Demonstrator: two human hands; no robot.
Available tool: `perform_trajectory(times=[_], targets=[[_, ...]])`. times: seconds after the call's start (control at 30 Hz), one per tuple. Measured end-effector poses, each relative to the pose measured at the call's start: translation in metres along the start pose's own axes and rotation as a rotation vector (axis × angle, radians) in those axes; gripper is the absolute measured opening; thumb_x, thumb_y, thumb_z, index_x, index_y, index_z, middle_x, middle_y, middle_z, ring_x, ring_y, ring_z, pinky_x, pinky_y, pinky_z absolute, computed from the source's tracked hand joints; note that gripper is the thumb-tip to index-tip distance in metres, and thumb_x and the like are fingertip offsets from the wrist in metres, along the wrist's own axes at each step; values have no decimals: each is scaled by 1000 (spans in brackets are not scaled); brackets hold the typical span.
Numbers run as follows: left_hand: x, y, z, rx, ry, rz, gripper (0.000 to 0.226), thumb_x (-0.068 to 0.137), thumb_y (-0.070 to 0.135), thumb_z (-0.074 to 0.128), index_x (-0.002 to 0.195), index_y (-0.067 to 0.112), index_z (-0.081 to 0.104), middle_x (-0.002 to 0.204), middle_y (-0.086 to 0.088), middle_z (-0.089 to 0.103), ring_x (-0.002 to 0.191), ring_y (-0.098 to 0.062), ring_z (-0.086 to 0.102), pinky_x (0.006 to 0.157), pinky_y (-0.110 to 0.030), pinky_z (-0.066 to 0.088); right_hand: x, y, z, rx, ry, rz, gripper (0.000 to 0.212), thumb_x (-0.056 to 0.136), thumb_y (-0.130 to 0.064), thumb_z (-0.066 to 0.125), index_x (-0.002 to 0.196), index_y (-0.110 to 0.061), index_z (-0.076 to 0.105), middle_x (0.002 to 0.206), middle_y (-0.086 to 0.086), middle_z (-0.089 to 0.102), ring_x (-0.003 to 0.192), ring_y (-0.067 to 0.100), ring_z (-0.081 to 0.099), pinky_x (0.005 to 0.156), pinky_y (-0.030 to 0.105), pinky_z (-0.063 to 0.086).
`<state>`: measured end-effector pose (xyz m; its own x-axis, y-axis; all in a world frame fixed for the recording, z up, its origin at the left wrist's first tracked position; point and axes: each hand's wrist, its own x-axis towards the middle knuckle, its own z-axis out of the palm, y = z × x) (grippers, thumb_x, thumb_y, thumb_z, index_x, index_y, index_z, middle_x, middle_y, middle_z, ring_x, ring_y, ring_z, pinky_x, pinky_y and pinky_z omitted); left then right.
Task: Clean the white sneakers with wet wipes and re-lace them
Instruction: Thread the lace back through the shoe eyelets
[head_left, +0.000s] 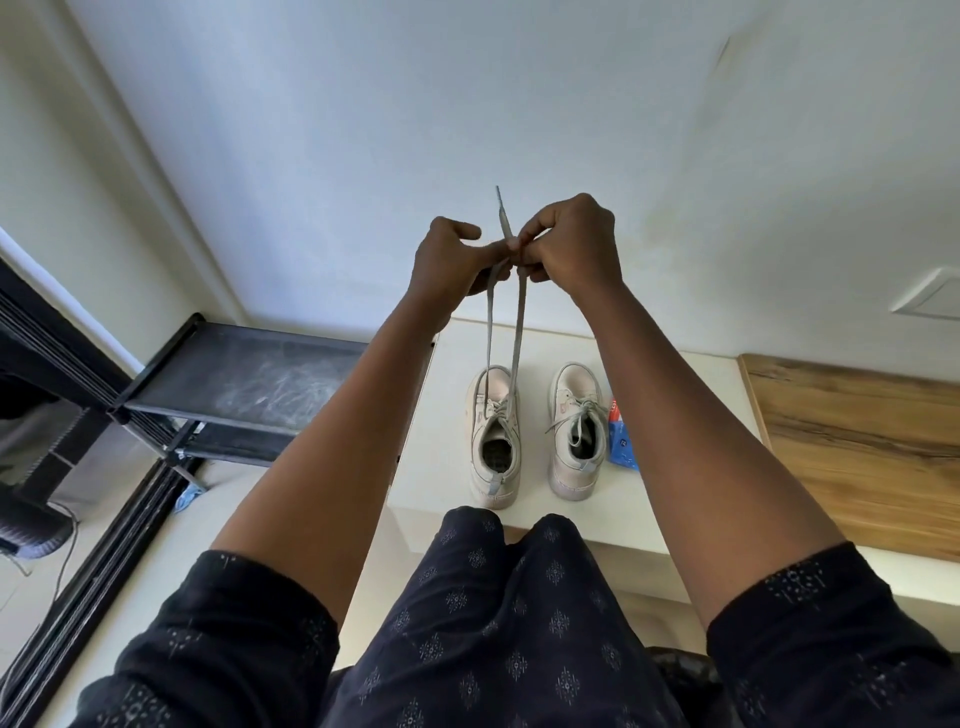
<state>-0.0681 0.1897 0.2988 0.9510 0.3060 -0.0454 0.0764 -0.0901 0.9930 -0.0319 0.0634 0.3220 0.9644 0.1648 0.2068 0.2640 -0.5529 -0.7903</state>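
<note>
Up above the left sneaker (493, 436), both hands, left hand (451, 264) and right hand (569, 244), pinch its lace (511, 332) ends taut, probably evening them before tying.

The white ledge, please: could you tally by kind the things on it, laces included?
White sneakers: 2, left sneaker and right sneaker
Grey laces: 2, held lace and tied lace
Blue packet: 1
Total: 5

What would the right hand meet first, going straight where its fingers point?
Probably the left hand, facing the right hand across the pinched lace; whether they touch is unclear.
</note>
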Motion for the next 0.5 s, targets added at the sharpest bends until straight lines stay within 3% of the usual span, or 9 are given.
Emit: perform_trajectory(times=[0.07, 0.2, 0.3, 0.4, 0.5], targets=[[-1, -2, -2, 107, -51, 26, 46, 75, 12, 78, 104, 10, 42, 84, -6, 70, 80, -18, 69, 80, -30, 55, 1, 2, 2, -124, 15, -44, 19, 72, 8, 65, 64, -9, 68, 65, 11, 68, 52, 18, 64, 54, 25, 56], [-5, -4, 0, 299, 10, 189, 30, 77, 4, 67, 96, 13, 46, 75, 4, 67, 71, -8, 64, 68, -20, 49, 1, 0, 1, -303, -131, -105, 19, 81, 2, 60, 89, -6, 75, 83, 6, 70, 76, 19, 66, 70, 28, 55], [-5, -8, 3, 353, 31, 282, 20, 75, 3, 66, 88, 15, 57, 73, 6, 65, 74, -11, 63, 72, -23, 50, 1, 1, 0, -385, -249, -91, 21, 88, -2, 52, 97, -5, 70, 81, 2, 61, 81, 20, 57, 71, 29, 49], [-3, -11, 2, 253, -21, 295, 14, 75, 6, 73, 79, 18, 68, 74, 2, 68, 73, -11, 63, 78, -28, 53, 0, 11, -2, -105, -289, -1, 18, 91, -1, 47, 87, -5, 65, 84, 9, 60, 81, 21, 55, 75, 35, 51], [-1, -11, -2, 151, -96, 309, 15, 75, 7, 76, 80, 20, 72, 75, 3, 71, 75, -11, 66, 80, -28, 55, -4, 19, -1, 257, -327, 125, 28, 95, 3, 42, 76, -8, 58, 75, 4, 55, 71, 12, 51, 72, 29, 49]])
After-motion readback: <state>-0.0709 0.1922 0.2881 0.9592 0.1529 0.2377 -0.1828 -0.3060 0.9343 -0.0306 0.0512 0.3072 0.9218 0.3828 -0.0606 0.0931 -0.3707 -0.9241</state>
